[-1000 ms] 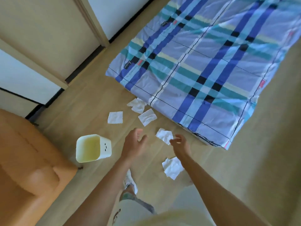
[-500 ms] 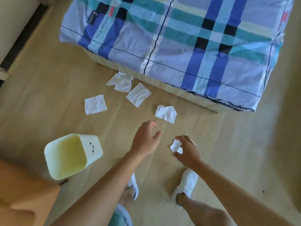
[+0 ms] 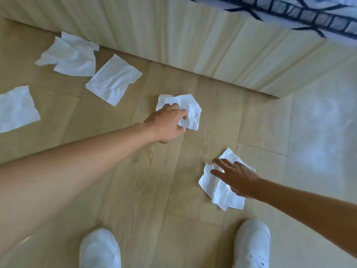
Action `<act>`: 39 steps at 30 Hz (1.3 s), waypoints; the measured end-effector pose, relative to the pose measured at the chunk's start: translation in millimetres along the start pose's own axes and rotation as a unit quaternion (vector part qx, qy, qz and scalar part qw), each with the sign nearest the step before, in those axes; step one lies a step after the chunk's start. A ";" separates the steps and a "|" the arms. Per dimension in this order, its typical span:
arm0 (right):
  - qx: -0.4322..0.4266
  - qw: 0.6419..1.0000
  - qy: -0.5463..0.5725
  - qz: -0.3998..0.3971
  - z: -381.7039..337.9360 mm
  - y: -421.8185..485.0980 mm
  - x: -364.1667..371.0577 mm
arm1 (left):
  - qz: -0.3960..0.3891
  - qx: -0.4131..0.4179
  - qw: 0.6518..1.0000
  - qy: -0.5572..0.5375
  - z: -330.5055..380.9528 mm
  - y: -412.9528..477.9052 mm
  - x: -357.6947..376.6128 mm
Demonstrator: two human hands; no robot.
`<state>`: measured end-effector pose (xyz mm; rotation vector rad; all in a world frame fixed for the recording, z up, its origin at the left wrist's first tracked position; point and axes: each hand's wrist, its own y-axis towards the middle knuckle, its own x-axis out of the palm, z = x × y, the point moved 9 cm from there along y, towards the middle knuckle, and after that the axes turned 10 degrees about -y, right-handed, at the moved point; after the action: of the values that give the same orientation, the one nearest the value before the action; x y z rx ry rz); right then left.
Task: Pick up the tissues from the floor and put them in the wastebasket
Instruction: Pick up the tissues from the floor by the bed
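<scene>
Nearest the camera, two white shoes (image 3: 100, 248) stand apart on the pale wood floor (image 3: 135, 190), with bare boards between them. Just beyond, the right hand (image 3: 236, 177) lies spread, fingers loose, on a crumpled tissue (image 3: 218, 192) that is flat on the floor. Further on, the left hand (image 3: 167, 123) curls its fingers into a second tissue (image 3: 190, 109), gripping its near edge. To the left, four more tissues lie scattered: one at the frame's edge (image 3: 16, 109), one square (image 3: 114, 82), two overlapping (image 3: 71, 55) against the bed base (image 3: 193, 35). A plaid cover (image 3: 309, 14) hangs over that base. No wastebasket is in view.
</scene>
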<state>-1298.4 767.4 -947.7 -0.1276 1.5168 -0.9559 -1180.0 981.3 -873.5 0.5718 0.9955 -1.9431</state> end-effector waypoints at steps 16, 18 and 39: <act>-0.049 0.989 0.042 0.135 9.4 28.8 4.5 | 0.018 0.063 0.974 0.219 -46.0 73.8 66.2; 0.005 0.976 0.121 0.179 30.4 43.5 -36.1 | 0.023 0.051 0.981 0.185 -51.5 65.8 65.5; 0.062 0.880 0.384 0.274 33.2 284.6 -319.4 | 0.466 -0.362 0.719 -0.367 -339.1 -131.4 -142.8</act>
<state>-1073.2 1124.7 -871.9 0.8296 2.0363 -0.6488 -1210.9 1368.7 -913.9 -0.1864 0.6297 -0.6198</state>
